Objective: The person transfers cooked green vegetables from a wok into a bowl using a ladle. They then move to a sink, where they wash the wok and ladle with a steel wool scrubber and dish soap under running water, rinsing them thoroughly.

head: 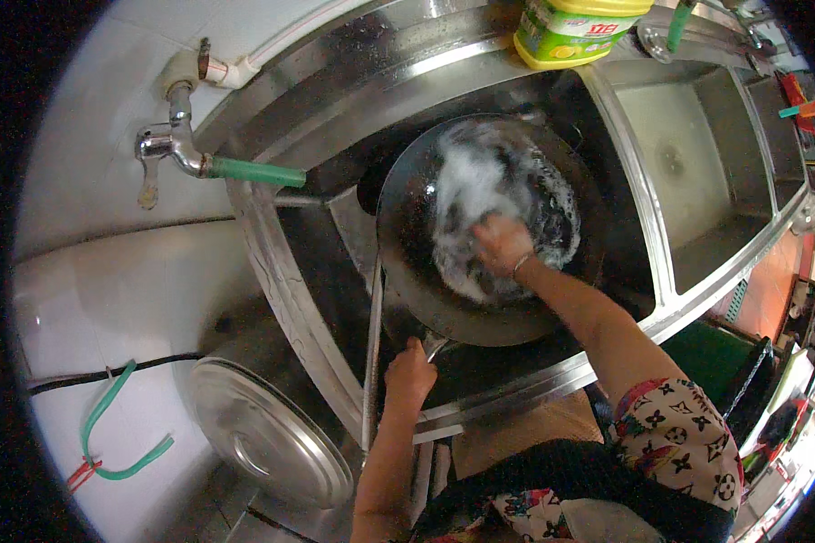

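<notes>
A large dark metal wok (407,271) lies in the left basin of a stainless steel sink (652,224). White suds (468,170) and water cover its inner bottom. My left hand (411,373) grips the wok handle (436,345) at the near rim. Inside the wok, my right hand (506,244) is down in the suds; it is blurred, and whether it holds a scrubber is hidden. A thin metal bar or long handle (373,353) stands along the left side of the wok, beside my left hand.
A tap (180,146) with a green hose (258,172) points over the basin's left edge. A yellow-green detergent jug (574,34) stands on the back ledge. Cloudy water fills part of the right basin (672,149). A round metal lid (272,434) leans at the lower left.
</notes>
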{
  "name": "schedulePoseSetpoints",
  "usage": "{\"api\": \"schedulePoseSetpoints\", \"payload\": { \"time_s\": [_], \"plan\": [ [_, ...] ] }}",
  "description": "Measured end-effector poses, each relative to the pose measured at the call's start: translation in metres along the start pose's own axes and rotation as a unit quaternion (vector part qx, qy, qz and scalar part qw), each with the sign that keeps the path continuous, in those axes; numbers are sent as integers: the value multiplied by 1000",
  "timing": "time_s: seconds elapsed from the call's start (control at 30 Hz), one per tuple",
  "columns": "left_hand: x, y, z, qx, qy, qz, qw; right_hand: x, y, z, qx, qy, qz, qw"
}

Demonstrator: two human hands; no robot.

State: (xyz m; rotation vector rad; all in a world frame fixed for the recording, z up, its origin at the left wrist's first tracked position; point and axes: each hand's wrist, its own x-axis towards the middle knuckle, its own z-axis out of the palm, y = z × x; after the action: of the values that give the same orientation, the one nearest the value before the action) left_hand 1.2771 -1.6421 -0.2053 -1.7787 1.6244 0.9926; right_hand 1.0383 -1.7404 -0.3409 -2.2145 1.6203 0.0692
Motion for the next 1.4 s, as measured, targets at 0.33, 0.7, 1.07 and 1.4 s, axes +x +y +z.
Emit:
{"api": "schedulePoseSetpoints", "payload": {
  "time_s": [0.33,0.7,1.07,1.4],
  "plan": [
    [-1,4,-3,-2,-2,-1,1000,34,-53,56,45,-32,-31,998],
    [6,-1,7,-15,-1,13,1000,27,41,1,54,56,87,993],
    [4,3,-2,2,-8,24,1000,122,-44,-34,217,326,159,906],
    [1,-4,3,-13,-9,17,1000,-18,-115,-5,314,-120,-133,932]
  ]
}}
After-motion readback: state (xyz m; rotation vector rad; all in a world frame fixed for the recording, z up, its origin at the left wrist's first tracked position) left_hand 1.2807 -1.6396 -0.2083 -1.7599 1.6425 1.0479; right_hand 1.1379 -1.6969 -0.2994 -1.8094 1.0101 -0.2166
